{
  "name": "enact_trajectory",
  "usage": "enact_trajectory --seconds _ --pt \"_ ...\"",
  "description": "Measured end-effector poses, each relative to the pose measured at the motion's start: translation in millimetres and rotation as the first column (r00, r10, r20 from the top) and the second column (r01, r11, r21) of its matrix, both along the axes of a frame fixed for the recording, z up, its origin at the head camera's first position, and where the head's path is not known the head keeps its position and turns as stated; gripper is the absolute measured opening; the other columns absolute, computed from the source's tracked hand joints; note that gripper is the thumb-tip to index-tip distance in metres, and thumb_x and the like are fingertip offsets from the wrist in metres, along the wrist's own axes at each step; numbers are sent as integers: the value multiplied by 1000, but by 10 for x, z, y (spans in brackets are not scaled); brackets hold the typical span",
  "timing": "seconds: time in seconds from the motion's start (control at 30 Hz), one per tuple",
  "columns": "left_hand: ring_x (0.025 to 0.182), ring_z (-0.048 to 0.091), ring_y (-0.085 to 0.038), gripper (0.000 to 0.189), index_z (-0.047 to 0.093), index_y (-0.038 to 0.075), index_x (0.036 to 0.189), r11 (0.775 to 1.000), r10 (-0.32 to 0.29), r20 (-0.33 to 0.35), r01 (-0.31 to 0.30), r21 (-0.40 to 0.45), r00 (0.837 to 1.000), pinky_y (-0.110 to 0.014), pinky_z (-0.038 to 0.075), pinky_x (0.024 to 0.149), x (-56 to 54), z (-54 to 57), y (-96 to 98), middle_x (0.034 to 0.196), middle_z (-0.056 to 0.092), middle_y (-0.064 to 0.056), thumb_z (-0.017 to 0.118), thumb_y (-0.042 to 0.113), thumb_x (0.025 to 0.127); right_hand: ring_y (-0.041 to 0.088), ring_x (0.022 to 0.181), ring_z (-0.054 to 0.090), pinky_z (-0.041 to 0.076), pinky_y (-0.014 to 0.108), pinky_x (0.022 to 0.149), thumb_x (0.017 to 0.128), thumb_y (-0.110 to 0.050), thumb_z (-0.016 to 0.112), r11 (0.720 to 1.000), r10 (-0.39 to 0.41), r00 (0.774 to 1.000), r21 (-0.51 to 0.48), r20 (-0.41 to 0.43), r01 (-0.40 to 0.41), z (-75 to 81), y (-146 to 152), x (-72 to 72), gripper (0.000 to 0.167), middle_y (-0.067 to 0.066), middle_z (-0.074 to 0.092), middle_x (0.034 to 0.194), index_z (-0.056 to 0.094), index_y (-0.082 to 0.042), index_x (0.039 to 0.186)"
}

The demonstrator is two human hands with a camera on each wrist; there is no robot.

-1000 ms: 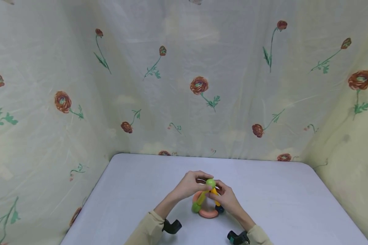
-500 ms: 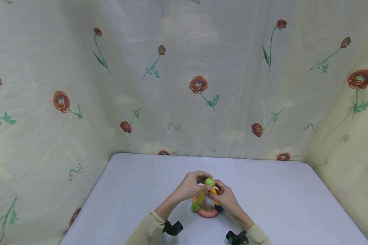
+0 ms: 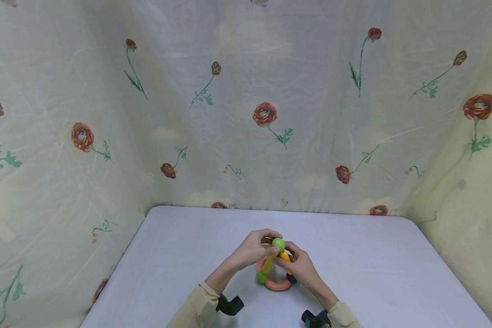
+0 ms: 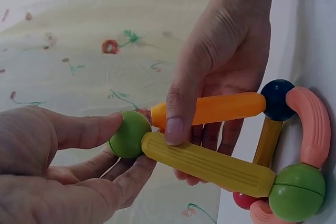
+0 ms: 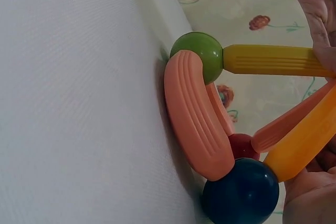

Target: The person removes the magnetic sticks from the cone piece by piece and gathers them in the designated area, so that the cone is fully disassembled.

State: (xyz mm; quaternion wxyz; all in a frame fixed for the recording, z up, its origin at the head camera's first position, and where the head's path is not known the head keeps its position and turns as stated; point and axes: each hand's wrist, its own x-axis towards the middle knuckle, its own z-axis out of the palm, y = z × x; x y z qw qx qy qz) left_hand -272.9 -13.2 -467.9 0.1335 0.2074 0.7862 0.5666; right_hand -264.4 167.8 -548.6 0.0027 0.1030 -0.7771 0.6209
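Observation:
A small frame of toy building sticks and balls stands on the table. My left hand [image 3: 252, 250] pinches the green ball [image 4: 128, 136] at its top between thumb and fingers. My right hand [image 3: 305, 268] grips the sticks just below it: the thumb lies on the yellow stick [image 4: 210, 164], and the fingers pass behind the orange stick [image 4: 228, 107]. Yellow runs down to a lower green ball [image 5: 202, 53], orange to a dark blue ball [image 5: 241, 192]. A curved salmon stick [image 5: 197, 116] joins these two. Behind are a red ball [image 5: 243, 146] and another salmon stick [image 5: 291, 119], partly hidden.
The white table [image 3: 180, 255] spreads around the frame. Flowered cloth [image 3: 311, 136] hangs behind it and at both sides. Black devices sit at the wrists, one at the left [image 3: 230, 305] and one at the right [image 3: 316, 319], low over the table.
The top green ball has shifted slightly left, with both hands still on the frame. The head view itself has moved a little.

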Motion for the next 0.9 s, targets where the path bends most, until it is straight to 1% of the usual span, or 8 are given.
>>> enact_trajectory --seconds 0.23,0.37,0.47,0.53,0.63,0.73,0.83,0.9 --pt "118 57 -25 30 61 10 122 1000 4 26 -3 -10 1000 -39 52 93 -8 22 -32 120 62 -3 64 13 93 22 128 47 42 33 106 82 -22 77 1000 10 1000 -4 9 -10 26 -11 11 41 3 57 132 63 -17 120" --pt "120 56 -25 29 61 13 123 1000 9 40 -9 -6 999 -42 50 96 -20 25 -59 122 61 -2 63 16 94 23 128 48 42 34 107 82 -22 77 1000 12 1000 -2 12 -12 45 -23 24 42 3 57 131 62 -17 121" --pt "121 56 -25 29 61 14 123 1000 27 33 -27 10 999 -44 48 99 -50 23 -90 122 61 -2 62 18 95 21 124 50 43 30 105 82 -23 77 1000 6 1000 -1 16 -6 55 -33 26 43 4 58 130 62 -15 122" --pt "121 56 -26 30 60 12 125 998 47 22 -48 38 999 -44 47 99 -85 23 -113 123 61 -4 61 18 95 20 120 52 45 26 102 82 -23 77 1000 7 1000 -7 23 -6 60 -38 24 43 5 59 127 62 -14 121" --pt "122 56 -26 33 58 11 127 992 88 16 -89 85 996 -42 48 99 -167 9 -145 125 60 -6 61 18 95 19 114 56 48 21 96 82 -23 78 1000 7 999 -23 36 -7 63 -43 15 44 9 60 125 61 -12 120" --pt "121 56 -26 35 57 9 129 983 121 32 -124 133 992 -40 49 97 -292 -47 -157 126 60 -9 61 18 95 17 111 58 49 19 92 82 -22 77 999 18 999 -39 43 -17 67 -46 14 45 11 59 125 60 -9 122" --pt "118 58 -24 36 58 9 129 976 142 66 -151 158 988 -39 49 97 -453 -161 -139 125 61 -8 63 18 94 15 111 58 49 18 91 82 -22 77 998 24 999 -54 48 -21 67 -41 16 46 12 59 127 60 -8 123" --pt "115 60 -22 35 60 11 127 972 160 85 -172 158 983 -39 50 96 -560 -253 -125 123 62 -8 65 18 93 14 111 58 48 18 91 83 -20 77 998 30 998 -56 55 -27 135 -49 56 46 13 59 127 59 -6 123"
